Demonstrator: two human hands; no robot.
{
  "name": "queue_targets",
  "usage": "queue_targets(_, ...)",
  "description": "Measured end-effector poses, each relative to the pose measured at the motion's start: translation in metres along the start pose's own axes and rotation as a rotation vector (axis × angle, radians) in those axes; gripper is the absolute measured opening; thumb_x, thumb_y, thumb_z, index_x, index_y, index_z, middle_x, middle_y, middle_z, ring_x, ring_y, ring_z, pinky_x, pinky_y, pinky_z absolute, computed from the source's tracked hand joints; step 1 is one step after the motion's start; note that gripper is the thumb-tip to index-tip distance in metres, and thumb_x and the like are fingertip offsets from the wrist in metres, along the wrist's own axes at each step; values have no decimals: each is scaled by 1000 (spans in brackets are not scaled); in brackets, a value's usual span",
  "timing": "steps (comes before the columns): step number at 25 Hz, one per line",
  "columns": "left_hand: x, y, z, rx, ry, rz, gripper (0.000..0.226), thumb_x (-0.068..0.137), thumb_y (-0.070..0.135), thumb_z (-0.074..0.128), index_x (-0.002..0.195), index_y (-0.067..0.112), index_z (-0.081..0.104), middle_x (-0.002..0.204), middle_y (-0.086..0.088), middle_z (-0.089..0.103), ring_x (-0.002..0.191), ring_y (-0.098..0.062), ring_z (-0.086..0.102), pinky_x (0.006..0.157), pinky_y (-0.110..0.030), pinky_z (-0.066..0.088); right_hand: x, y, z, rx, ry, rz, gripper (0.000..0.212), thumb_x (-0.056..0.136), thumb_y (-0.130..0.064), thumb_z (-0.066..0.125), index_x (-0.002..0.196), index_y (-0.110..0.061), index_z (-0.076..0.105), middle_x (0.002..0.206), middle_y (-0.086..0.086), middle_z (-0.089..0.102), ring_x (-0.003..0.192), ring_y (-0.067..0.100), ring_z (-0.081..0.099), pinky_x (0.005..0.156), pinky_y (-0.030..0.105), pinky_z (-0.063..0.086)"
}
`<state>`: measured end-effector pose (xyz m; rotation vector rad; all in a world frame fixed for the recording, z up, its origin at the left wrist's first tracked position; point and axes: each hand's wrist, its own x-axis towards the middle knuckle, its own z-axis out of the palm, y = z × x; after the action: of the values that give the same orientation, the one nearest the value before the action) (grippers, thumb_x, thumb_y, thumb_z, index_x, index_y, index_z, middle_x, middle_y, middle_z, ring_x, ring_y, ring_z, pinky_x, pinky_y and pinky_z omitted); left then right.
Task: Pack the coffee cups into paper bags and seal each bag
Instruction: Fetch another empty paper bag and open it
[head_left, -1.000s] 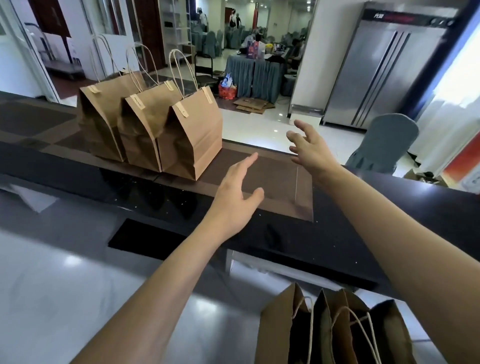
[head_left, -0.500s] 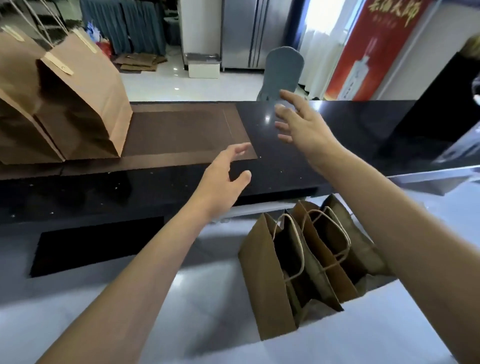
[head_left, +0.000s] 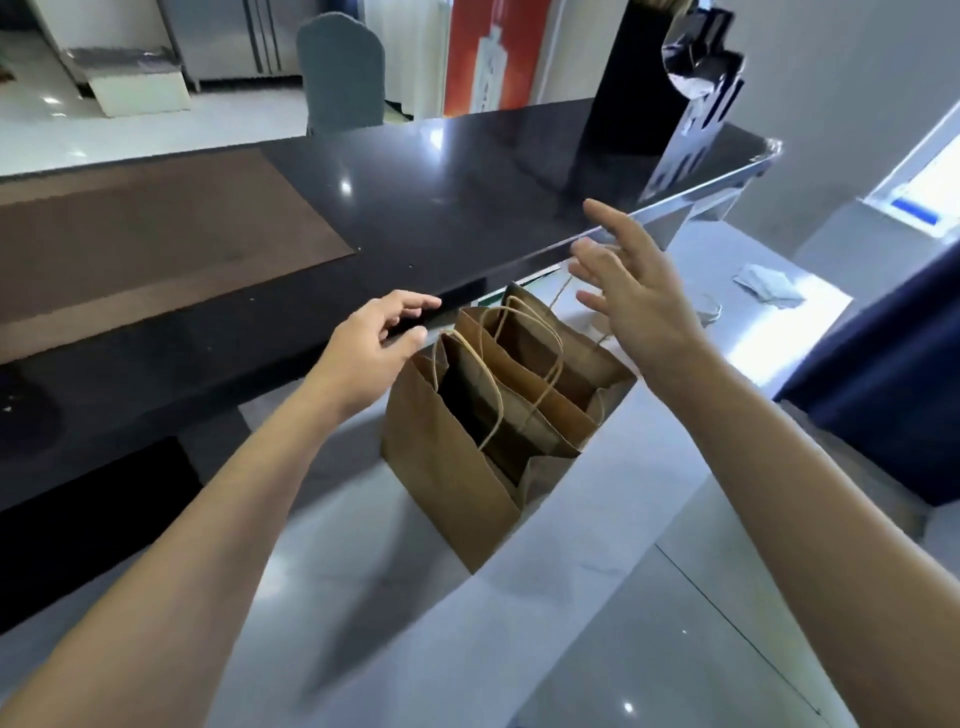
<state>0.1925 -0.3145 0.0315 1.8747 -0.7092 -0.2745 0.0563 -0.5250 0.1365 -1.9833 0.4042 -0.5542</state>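
Note:
Several open brown paper bags (head_left: 457, 467) with twine handles stand packed together on the pale lower counter (head_left: 597, 597). My left hand (head_left: 376, 345) hovers at the top left corner of the nearest bag, fingers loosely curled, holding nothing that I can see. My right hand (head_left: 634, 291) is spread open above the back bags, fingers straight, touching nothing. No coffee cups are visible in this view.
A raised black counter (head_left: 467, 197) with a brown mat (head_left: 156, 234) runs behind the bags. A black stand (head_left: 654, 104) sits at its right end. A crumpled cloth (head_left: 769, 283) lies on the lower counter at right. A grey covered chair (head_left: 340, 78) stands beyond.
The view swung right and down, away from the three sealed bags on the mat. Both hands came down from above the black counter to the open bags on the lower counter.

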Motion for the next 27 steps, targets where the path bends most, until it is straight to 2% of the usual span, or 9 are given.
queue_targets(3,-3,-9,3,-69,-59,-19,26,101,15,60,109,34,75,110,15,73,110,-5,64,99,-23,48,-39,17,-20,-1,100,5,42,107,-36,50,149,-34,48,102,-36,62,103,-6,64,92,18,55)
queue_targets(6,-7,-16,4,-124,-149,-63,24,100,12,61,103,29,78,106,7,77,106,-5,68,93,-17,48,-82,34,-25,32,201,6,37,107,-31,52,143,-34,54,118,-13,66,112,0,63,94,18,54)
queue_targets(9,-12,-18,5,-119,-174,-61,27,100,12,61,101,31,79,101,6,77,98,0,68,83,-7,46,-124,54,-12,36,270,71,23,106,-25,53,121,-40,61,104,-14,67,102,2,65,84,22,57)
queue_targets(12,-17,-19,4,-121,-163,-64,27,99,10,62,101,31,79,99,5,77,92,1,68,82,-7,47,-153,74,15,4,204,216,15,104,-25,56,108,-39,61,97,-20,64,98,2,64,76,21,58)
queue_targets(15,-26,-18,1,-115,-184,-63,28,98,7,62,99,30,79,95,4,76,89,-1,68,81,-11,49,-164,84,35,3,159,285,9,102,-30,60,104,-38,63,110,-12,65,107,6,62,73,14,50)
queue_targets(18,-38,-15,-2,-90,-208,-89,39,96,0,55,93,30,79,90,6,74,87,-2,64,80,-16,46,-162,82,45,-24,119,294,10,101,-38,60,108,-45,63,117,-12,60,112,1,55,75,5,43)
queue_targets(21,-49,-11,-4,-39,-236,-137,48,93,-4,51,95,34,80,108,3,72,94,-11,62,83,-25,47,-157,81,46,-60,48,337,24,100,-41,60,124,-45,57,122,-9,55,108,-3,51,81,6,36)
queue_targets(25,-67,-6,-11,112,-294,-125,57,89,-4,56,128,36,68,140,7,55,110,-4,61,82,-10,47,-156,80,48,-92,-28,383,41,99,-38,63,137,-42,46,131,-8,53,120,12,52,94,26,42)
queue_targets(27,-76,-6,-12,159,-314,-125,66,88,-1,60,144,33,55,152,8,43,131,-6,48,99,-14,43,-157,79,47,-108,-43,373,46,100,-32,63,141,-39,43,131,-12,49,124,16,54,99,31,48)
